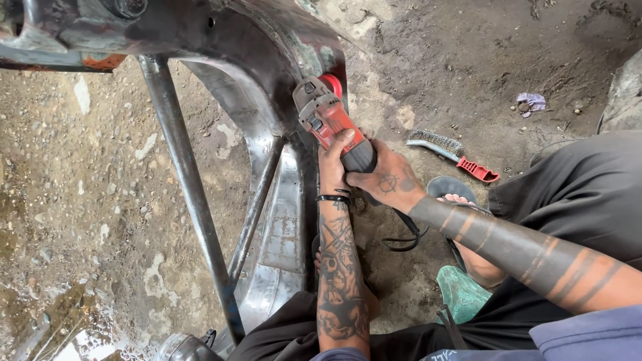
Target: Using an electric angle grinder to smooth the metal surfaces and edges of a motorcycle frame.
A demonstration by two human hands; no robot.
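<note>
Here the grinder (331,120) is held by both hands against the dark curved metal panel (257,80), a little ahead of the person's knees. Its long axis runs from the hands up and to the left, with the red head touching the panel edge and the grey handle end pointing back to the person. The left hand (334,164) closes around the red body, nearer to the head; the right hand (388,180) wraps the handle just behind it, so both are shut tight on the tool. A black cord (408,234) hangs from the handle to the ground. A thin steel bar (187,180) stands left of the panel. To the right, well apart, a wire brush (455,155) with a red handle lies on the dirt floor (100,200). No containers are visible.
</note>
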